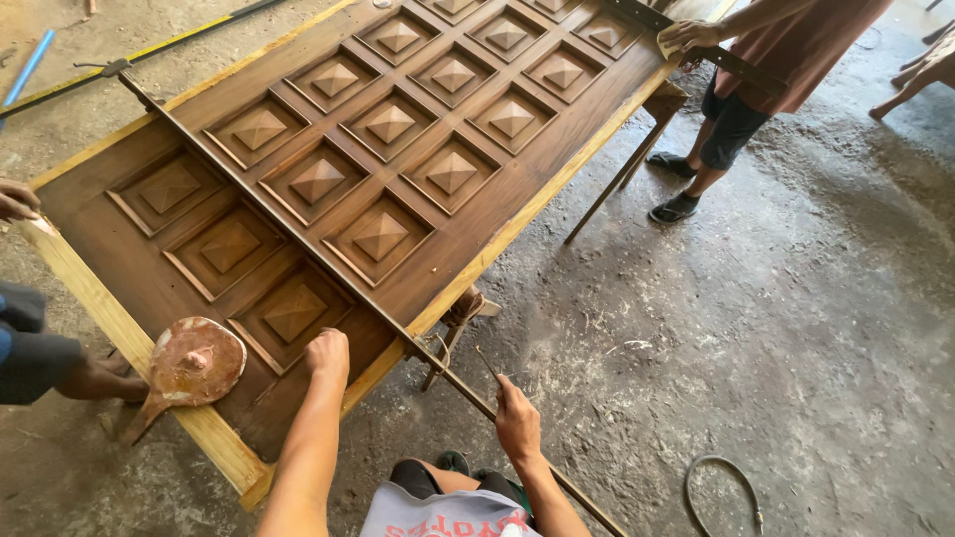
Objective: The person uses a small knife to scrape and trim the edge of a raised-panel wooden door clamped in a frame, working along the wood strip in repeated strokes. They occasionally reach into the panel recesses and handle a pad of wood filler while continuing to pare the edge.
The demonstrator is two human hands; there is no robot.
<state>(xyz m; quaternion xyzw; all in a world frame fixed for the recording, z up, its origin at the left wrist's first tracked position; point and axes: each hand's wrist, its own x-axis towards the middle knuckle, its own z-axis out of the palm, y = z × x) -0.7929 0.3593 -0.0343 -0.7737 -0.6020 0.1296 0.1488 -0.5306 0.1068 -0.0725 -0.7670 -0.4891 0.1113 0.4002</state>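
A large brown carved wooden door with raised diamond panels lies flat on stands. My left hand rests on its near edge, fingers curled, beside a long metal bar clamp that crosses the door diagonally. My right hand grips the near end of that bar clamp, off the door's edge, with a thin handle sticking up by the fingers. A round wooden paddle smeared with reddish-brown filler lies on the door's corner, left of my left hand.
A person in a reddish shirt stands at the far right with a hand on a second metal bar. Another person's hand and leg are at the left. A hose loop lies on the dusty concrete floor.
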